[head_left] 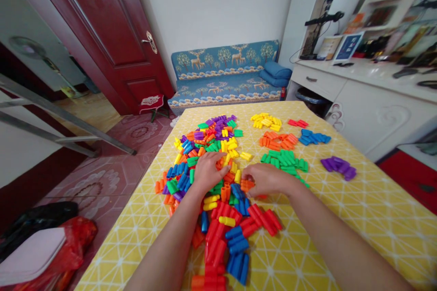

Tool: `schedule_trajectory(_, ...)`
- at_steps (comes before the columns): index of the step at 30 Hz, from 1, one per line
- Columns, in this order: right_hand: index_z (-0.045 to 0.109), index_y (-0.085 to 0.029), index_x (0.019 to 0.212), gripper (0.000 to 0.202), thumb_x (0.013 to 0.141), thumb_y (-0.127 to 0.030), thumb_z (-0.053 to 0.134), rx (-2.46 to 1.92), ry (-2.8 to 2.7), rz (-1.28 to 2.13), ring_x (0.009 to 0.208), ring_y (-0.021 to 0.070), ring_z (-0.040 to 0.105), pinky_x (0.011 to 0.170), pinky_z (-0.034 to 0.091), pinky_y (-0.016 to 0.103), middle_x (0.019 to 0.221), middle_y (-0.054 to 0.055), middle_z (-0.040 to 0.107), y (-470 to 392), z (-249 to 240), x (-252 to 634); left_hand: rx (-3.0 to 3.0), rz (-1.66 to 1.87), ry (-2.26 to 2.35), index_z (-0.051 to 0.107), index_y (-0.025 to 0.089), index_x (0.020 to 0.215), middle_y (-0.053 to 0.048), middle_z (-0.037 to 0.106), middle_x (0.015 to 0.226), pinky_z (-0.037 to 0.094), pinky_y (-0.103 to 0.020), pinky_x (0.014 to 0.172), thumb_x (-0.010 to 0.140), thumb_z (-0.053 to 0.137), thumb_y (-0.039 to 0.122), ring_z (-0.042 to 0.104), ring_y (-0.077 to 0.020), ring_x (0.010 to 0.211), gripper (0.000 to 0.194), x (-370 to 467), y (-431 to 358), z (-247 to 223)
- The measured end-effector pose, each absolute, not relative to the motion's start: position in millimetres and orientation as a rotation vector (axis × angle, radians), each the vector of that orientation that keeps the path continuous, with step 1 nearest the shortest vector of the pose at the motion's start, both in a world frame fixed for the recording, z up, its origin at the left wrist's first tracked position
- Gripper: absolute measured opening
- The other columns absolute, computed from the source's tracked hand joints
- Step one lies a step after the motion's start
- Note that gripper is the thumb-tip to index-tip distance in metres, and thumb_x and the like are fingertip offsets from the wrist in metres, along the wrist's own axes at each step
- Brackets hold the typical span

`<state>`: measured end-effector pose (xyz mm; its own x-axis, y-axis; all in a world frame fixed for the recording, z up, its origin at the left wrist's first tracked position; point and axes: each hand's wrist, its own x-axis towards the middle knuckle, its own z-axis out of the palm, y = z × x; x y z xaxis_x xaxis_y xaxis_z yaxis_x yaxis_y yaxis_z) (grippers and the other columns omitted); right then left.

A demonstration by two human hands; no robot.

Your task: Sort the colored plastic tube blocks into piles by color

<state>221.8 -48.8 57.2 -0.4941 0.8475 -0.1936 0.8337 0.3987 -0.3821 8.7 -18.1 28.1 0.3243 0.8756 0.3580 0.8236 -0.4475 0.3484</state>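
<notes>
A large mixed pile of bullet-shaped plastic building blocks (212, 145) in several colours covers the left half of the table. My left hand (207, 172) rests on this pile, thumb and forefinger apart, with an orange block visible between them. To its right, my right hand (264, 179) has its fingers closed on an orange block (247, 185) at the pile's right edge. Yellow blocks (233, 166) lie between the two hands. Red blocks (218, 236) and blue blocks (238, 241) spread toward me, beneath and between my forearms.
Single-colour groups lie on the right: yellow (266, 121), orange (278, 140), green (285, 160), red (297, 123), blue (314, 137) and purple (338, 167). A yellow patterned cloth (368, 223) covers the table. Beyond stand a blue sofa (225, 84) and a white dresser (375, 104).
</notes>
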Motion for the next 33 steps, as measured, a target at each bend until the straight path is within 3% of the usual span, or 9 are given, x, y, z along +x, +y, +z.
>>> schedule_trajectory(6,0.060,-0.021,0.106,0.040,0.067,-0.032,0.065,-1.355,-1.619,1.051,0.069,0.0137,0.058,0.058,0.044,0.024,0.090,0.001,0.064,-31.6,37.2,206.6,2.400,0.962,1.426,0.066,0.025,0.115,-0.006,0.067,0.116,0.046,-0.038,0.095,0.085,0.057,0.046,0.060,-0.0239,0.109,0.037,4.7,-16.8,27.1)
schedule_trajectory(8,0.059,-0.021,0.100,0.039,0.066,-0.037,0.069,-1.217,-1.259,1.206,0.070,0.0130,0.059,0.059,0.048,0.024,0.092,0.000,0.063,-31.3,29.0,195.8,2.349,1.042,1.335,0.068,0.025,0.111,-0.006,0.066,0.117,0.046,-0.037,0.096,0.089,0.053,0.044,0.060,-0.0221,0.110,0.033,2.3,-16.3,27.4)
schedule_trajectory(11,0.057,-0.020,0.084,0.038,0.061,-0.043,0.077,-1.050,-0.936,1.360,0.068,0.0127,0.061,0.065,0.053,0.027,0.078,-0.002,0.062,-35.8,18.3,180.7,2.310,1.099,1.255,0.070,0.024,0.106,-0.006,0.067,0.115,0.046,-0.037,0.096,0.083,0.062,0.043,0.060,-0.0228,0.108,0.031,0.1,-16.1,27.2)
schedule_trajectory(14,0.058,-0.019,0.081,0.039,0.063,-0.046,0.078,-0.970,-0.908,1.391,0.068,0.0137,0.063,0.069,0.054,0.029,0.073,-0.001,0.064,-40.4,11.3,172.6,2.323,1.094,1.189,0.070,0.023,0.105,-0.007,0.070,0.108,0.047,-0.038,0.093,0.075,0.072,0.043,0.061,-0.0242,0.104,0.036,-0.1,-15.8,25.9)
schedule_trajectory(17,0.060,-0.018,0.085,0.038,0.066,-0.047,0.076,-0.994,-1.018,1.329,0.068,0.0139,0.062,0.061,0.050,0.025,0.079,0.000,0.066,-41.1,8.1,171.4,2.305,1.109,1.131,0.071,0.023,0.100,-0.006,0.072,0.100,0.048,-0.036,0.091,0.080,0.067,0.040,0.063,-0.0227,0.099,0.026,0.1,-14.2,24.0)
schedule_trajectory(20,0.061,-0.017,0.081,0.034,0.069,-0.047,0.073,-1.083,-1.155,1.191,0.057,0.0116,0.054,0.051,0.042,0.022,0.068,-0.002,0.061,-39.2,6.3,173.3,2.280,1.126,1.136,0.072,0.022,0.094,-0.006,0.072,0.097,0.048,-0.035,0.088,0.086,0.060,0.036,0.063,-0.0216,0.097,0.021,0.4,-12.3,22.4)
schedule_trajectory(25,0.063,-0.016,0.072,0.027,0.074,-0.042,0.069,-1.122,-1.325,0.871,0.064,0.0133,0.052,0.059,0.040,0.024,0.068,-0.001,0.061,-36.5,5.7,177.4,2.314,1.081,1.201,0.070,0.020,0.093,-0.006,0.071,0.096,0.048,-0.033,0.085,0.089,0.055,0.035,0.063,-0.0209,0.095,0.022,1.7,-12.5,22.5)
schedule_trajectory(29,0.063,-0.016,0.071,0.029,0.075,-0.044,0.066,-1.180,-1.259,0.779,0.061,0.0131,0.051,0.056,0.039,0.024,0.065,-0.001,0.059,-29.3,8.4,188.8,2.326,1.043,1.272,0.068,0.019,0.091,-0.006,0.070,0.094,0.047,-0.032,0.082,0.092,0.048,0.036,0.062,-0.0207,0.092,0.026,2.1,-12.8,23.3)
schedule_trajectory(33,0.062,-0.017,0.087,0.035,0.071,-0.047,0.069,-1.184,-1.013,0.800,0.049,0.0097,0.046,0.045,0.036,0.021,0.061,-0.003,0.057,-15.5,14.2,212.6,2.295,1.044,1.311,0.068,0.019,0.088,-0.006,0.070,0.090,0.047,-0.031,0.077,0.093,0.045,0.037,0.063,-0.0200,0.087,0.029,2.1,-11.9,22.8)
